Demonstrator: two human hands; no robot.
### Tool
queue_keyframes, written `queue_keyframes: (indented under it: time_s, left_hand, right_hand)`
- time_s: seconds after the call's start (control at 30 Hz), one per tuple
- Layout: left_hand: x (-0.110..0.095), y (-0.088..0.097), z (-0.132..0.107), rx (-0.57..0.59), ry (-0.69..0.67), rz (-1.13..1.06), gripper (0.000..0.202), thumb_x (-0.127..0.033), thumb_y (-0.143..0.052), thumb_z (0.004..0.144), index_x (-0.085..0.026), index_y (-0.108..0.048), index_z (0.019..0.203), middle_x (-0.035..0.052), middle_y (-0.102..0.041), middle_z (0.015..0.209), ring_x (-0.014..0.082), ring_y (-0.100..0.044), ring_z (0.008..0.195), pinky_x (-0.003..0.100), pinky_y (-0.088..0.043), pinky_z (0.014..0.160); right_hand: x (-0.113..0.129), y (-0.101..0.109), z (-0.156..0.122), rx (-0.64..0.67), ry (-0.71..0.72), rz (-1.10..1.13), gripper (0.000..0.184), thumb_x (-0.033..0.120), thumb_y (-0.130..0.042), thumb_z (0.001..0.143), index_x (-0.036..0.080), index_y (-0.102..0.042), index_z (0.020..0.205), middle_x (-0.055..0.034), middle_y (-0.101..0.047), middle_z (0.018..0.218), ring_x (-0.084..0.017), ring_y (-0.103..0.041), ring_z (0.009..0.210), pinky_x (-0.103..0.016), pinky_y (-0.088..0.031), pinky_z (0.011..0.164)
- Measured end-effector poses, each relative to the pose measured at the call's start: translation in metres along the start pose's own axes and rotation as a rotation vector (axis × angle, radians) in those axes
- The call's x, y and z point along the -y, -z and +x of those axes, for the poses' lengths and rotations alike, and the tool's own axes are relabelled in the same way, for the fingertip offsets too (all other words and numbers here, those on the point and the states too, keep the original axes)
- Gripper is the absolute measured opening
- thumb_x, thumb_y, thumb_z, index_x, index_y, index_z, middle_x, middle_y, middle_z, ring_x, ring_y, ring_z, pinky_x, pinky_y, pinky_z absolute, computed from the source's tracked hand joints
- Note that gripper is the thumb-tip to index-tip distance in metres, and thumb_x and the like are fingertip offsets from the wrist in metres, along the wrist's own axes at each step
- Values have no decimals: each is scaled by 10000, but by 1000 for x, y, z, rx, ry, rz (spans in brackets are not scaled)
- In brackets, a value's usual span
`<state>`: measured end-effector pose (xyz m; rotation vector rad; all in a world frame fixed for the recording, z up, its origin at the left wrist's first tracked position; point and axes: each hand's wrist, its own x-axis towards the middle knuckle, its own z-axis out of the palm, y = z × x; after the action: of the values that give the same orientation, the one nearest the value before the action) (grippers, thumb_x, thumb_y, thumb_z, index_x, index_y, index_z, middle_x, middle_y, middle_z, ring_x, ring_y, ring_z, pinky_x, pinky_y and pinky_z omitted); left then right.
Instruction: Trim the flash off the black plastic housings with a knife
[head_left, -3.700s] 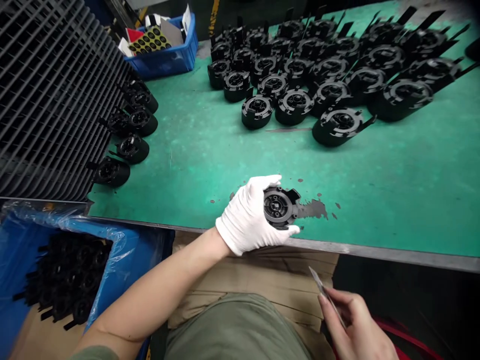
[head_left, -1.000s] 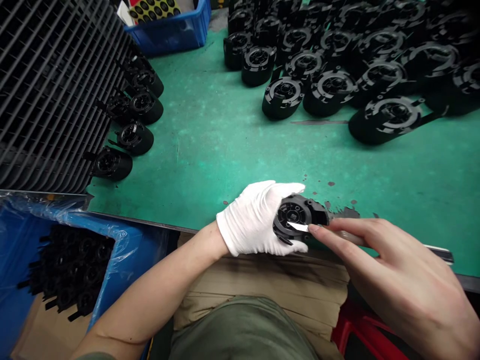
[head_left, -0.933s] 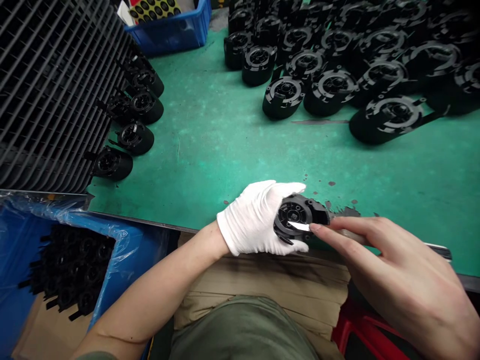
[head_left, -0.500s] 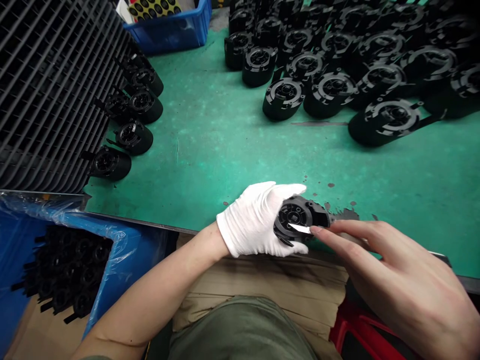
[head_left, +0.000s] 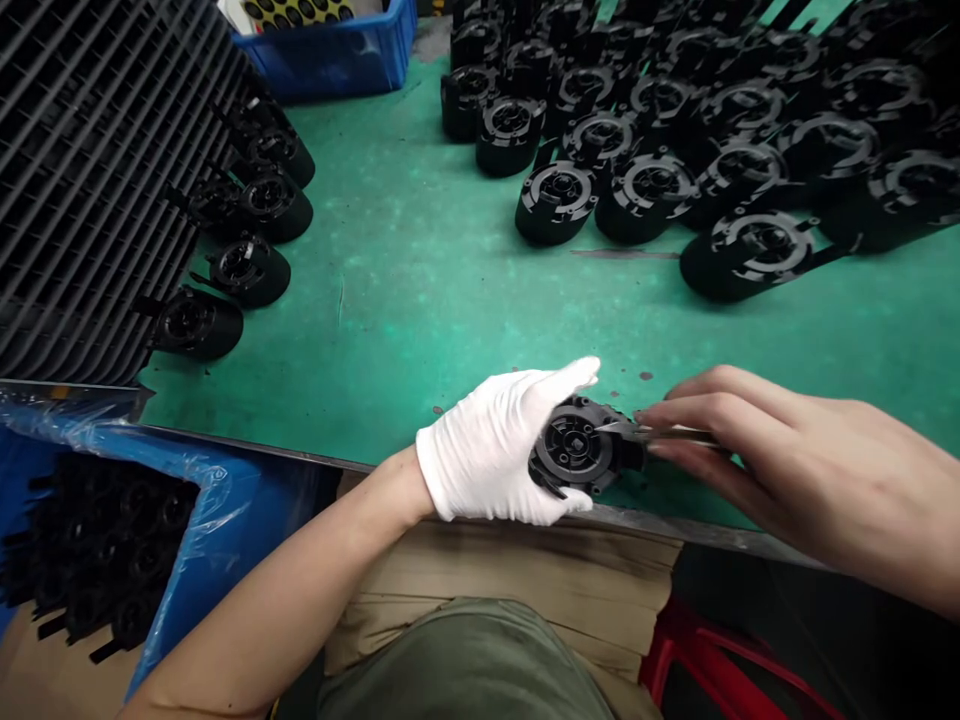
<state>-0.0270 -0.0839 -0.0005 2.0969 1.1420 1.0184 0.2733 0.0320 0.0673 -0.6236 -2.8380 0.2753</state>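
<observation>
My left hand, in a white glove, grips a round black plastic part just above the near edge of the green table. My bare right hand pinches a thin metal blade between thumb and fingers. The blade's tip rests on the right upper rim of the part. The part's ribbed face points up at me.
Many similar black parts crowd the table's far right. A short row of them lies along a black slatted rack at left. A blue bin stands at the back. A blue-lined box of parts sits lower left.
The blade has moved from the part's face up to its right rim. My right hand has risen and turned flatter over the table edge. The part has turned a little in my left hand.
</observation>
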Motion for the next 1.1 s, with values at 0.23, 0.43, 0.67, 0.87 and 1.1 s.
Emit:
queue_keyframes:
  time_s: [0.23, 0.43, 0.67, 0.87, 1.1]
  left_hand:
    - [-6, 23, 2, 122, 23, -107, 1030, -482, -875, 1007, -218, -332, 1842, 258, -617, 1766, 464, -654, 1636, 668, -575, 1375]
    - [-8, 29, 3, 177, 52, -134, 1115, -403, -846, 1021, -255, -197, 1915, 254, -599, 1801, 462, -628, 1670, 692, -547, 1395]
    - [-10, 30, 2, 185, 71, -131, 1114, -390, -853, 993, -252, -224, 1901, 253, -581, 1824, 479, -625, 1667, 709, -555, 1387]
    - [-10, 29, 3, 166, 57, -116, 1007, -423, -792, 1033, -207, -273, 1869, 258, -605, 1794, 452, -653, 1639, 684, -581, 1369]
    - [-11, 30, 4, 179, 71, -122, 1065, -384, -820, 984, -240, -262, 1879, 237, -600, 1808, 470, -646, 1646, 702, -578, 1369]
  right_hand:
    - [-28, 10, 44, -26, 373, 34, 303, 176, -481, 1218, 333, -726, 1301, -22, -822, 1139, -185, -717, 882, -363, -555, 754]
    - [-34, 5, 53, -4, 364, 82, 368, 89, -512, 1168, 320, -779, 1272, -26, -841, 1164, -194, -717, 909, -403, -515, 819]
    - [-32, -1, 54, -22, 350, 118, 353, 127, -513, 1182, 314, -809, 1230, -39, -841, 1146, -211, -732, 881, -415, -545, 793]
    - [-32, -1, 58, -16, 359, 148, 354, 132, -522, 1182, 324, -808, 1266, -24, -838, 1134, -200, -717, 878, -417, -534, 812]
    - [-35, 1, 64, 20, 356, 178, 401, 179, -469, 1210, 361, -823, 1256, -7, -843, 1109, -198, -727, 878, -438, -528, 834]
